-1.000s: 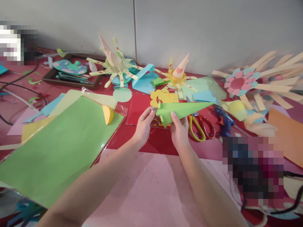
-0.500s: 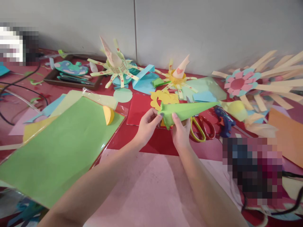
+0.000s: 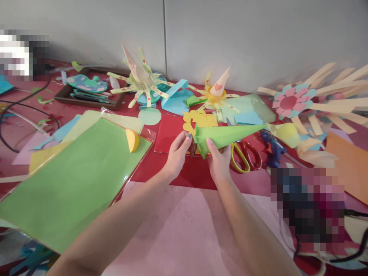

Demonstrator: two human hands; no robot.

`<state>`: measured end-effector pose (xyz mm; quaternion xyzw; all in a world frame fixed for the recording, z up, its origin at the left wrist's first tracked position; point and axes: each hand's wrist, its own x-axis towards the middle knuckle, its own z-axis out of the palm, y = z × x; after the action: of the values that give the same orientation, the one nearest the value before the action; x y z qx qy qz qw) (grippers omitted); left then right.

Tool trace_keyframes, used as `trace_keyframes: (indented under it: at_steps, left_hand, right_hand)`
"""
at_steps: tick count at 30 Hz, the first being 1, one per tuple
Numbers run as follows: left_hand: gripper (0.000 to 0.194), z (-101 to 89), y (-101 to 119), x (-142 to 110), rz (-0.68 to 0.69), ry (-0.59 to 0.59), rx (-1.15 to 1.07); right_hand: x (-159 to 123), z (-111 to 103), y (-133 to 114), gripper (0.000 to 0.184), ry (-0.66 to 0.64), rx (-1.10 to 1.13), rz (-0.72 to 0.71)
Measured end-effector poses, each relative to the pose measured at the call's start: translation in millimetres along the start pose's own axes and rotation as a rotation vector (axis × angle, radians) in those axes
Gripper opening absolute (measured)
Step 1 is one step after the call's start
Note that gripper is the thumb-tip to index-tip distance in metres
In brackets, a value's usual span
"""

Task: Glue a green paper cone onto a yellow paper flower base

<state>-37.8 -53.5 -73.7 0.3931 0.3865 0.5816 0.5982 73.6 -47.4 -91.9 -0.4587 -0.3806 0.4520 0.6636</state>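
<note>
A light green paper cone lies sideways in front of me, its point to the right and its wide, folded rim to the left. My right hand grips it from below, thumb on the near side of the wide part. Beside the rim is my left hand, thumb and fingers drawn together; anything between them is hidden. Behind the cone, a yellow scalloped paper cutout rests partly over a red sheet. Just right of my right hand are the yellow-handled scissors and red-handled scissors.
A green paper pack in clear wrap lies left, with a folded yellow piece on it. A pink sheet covers the front. Two paper cone hats with strips, a brown tray and a pink paper flower stand along the wall.
My left thumb has shifted slightly left and up, off the cone's rim. The right hand and the cone have stayed almost still.
</note>
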Motion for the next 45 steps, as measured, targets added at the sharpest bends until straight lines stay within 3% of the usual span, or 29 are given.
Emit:
trace_keyframes:
  at_steps: [6,14,36,45]
  left_hand:
    - [0.035,1.1,0.1,2.3,-0.033,0.035,-0.006]
    - [0.037,2.4,2.7,1.6,-0.136,-0.03,0.03]
    - [0.038,1.1,2.5,0.4,-0.089,-0.001,-0.007]
    - [0.032,1.5,1.7,0.1,-0.097,0.029,0.058]
  right_hand:
    - [-1.4,0.7,-1.0,0.048,-0.004,-0.054,-0.017]
    - [-3.5,0.0,0.3,0.049,-0.036,-0.069,0.025]
    - [-3.3,0.7,2.5,0.038,-0.087,-0.069,0.055]
    - [-2.2,-0.9,2.1,0.044,-0.1,-0.057,0.061]
